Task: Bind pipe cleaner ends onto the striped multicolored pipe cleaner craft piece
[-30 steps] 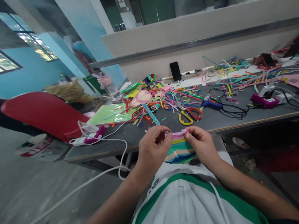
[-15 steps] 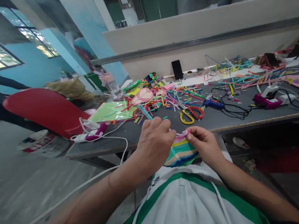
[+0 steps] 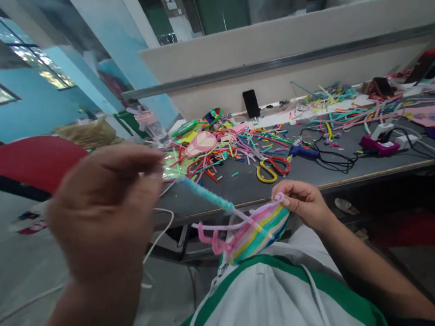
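Note:
A striped panel of pipe cleaners [image 3: 259, 233], in pink, yellow, teal, peach and blue rows, hangs slanted above my lap. My right hand [image 3: 304, 202] is closed, pinching its upper right corner where a lilac pipe cleaner [image 3: 230, 227] meets it; that pipe cleaner's left end sticks out free. A pale-blue fuzzy stick [image 3: 207, 194] on a lilac stem lies across the panel and points left. Pink bent ends [image 3: 215, 241] poke out at the lower left. My left hand [image 3: 104, 219], raised close to the camera and blurred, has thumb and finger pinched together; what is between them cannot be made out.
On the grey table [image 3: 316, 180] lie scissors with yellow and red handles [image 3: 273, 169], a blue glue gun [image 3: 304, 151], a heap of pipe cleaner scraps [image 3: 222, 148], a phone [image 3: 251, 103] and a purple power strip [image 3: 378, 146]. A red chair [image 3: 36, 161] stands left.
My left hand has left the panel's top edge and moved left and up towards the camera. The panel now tilts, with its lilac and pink ends exposed. My right hand keeps its pinch.

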Tool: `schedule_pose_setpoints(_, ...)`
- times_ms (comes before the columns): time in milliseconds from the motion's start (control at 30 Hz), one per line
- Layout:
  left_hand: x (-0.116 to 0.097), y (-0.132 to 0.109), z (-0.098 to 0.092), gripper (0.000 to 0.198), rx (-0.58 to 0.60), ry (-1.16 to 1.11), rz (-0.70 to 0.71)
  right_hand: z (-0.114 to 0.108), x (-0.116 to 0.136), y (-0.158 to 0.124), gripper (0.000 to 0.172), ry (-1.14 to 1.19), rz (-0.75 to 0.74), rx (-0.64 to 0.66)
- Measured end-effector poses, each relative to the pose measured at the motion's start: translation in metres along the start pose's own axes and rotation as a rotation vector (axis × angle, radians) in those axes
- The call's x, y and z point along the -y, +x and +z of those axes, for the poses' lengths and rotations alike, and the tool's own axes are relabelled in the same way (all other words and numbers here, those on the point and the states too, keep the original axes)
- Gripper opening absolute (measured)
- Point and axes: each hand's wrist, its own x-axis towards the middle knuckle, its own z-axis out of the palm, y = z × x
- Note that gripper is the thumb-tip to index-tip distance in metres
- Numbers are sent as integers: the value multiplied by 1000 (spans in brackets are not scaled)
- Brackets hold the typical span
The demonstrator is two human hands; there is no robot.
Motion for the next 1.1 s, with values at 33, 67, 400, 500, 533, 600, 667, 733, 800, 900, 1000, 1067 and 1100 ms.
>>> schedule_pose_setpoints(33, 4, 3, -1, 19, -72, -111, -99, -1, 1, 0, 22, -4, -15, 28)
schedule_pose_setpoints(67, 10, 4, -1, 20, -8, -200, -202, -2, 2, -1, 22, -5, -25, 57)
schedule_pose_setpoints(400, 35, -6, 44, 26, 1514, -438, -664, 12, 0, 1, 15, -81, -49, 224)
schedule_pose_setpoints(500, 37, -6, 48, 23, 1561, -443, -697, 12, -5, 0, 18, -86, -3, 234)
schedule_pose_setpoints(533, 38, -6, 49, 23, 1559, -436, -708, 13, -7, 0, 19, -77, 16, 232)
schedule_pose_setpoints(600, 40, -6, 49, 21, 1539, -410, -734, 14, -11, 0, 21, -35, 52, 225)
schedule_pose_setpoints(667, 42, -6, 50, 20, 1503, -392, -756, 15, -14, -1, 22, 20, 82, 215)
schedule_pose_setpoints(733, 42, -8, 52, 19, 1476, -401, -753, 18, -17, -1, 22, 74, 107, 210)
schedule_pose_setpoints(800, 42, -12, 55, 21, 1409, -471, -717, 20, -20, -1, 21, 135, 127, 209)
schedule_pose_setpoints(900, 43, -21, 61, 25, 1222, -588, -623, 23, -25, -1, 23, 215, 180, 172)
schedule_pose_setpoints(1000, 46, -28, 65, 21, 1133, -566, -508, 25, -31, -3, 27, 246, 224, 128)
schedule_pose_setpoints(1067, 47, -31, 67, 19, 1133, -533, -441, 25, -34, -3, 28, 262, 234, 132)
schedule_pose_setpoints(1100, 48, -32, 67, 19, 1133, -528, -412, 25, -34, -4, 27, 270, 239, 137)
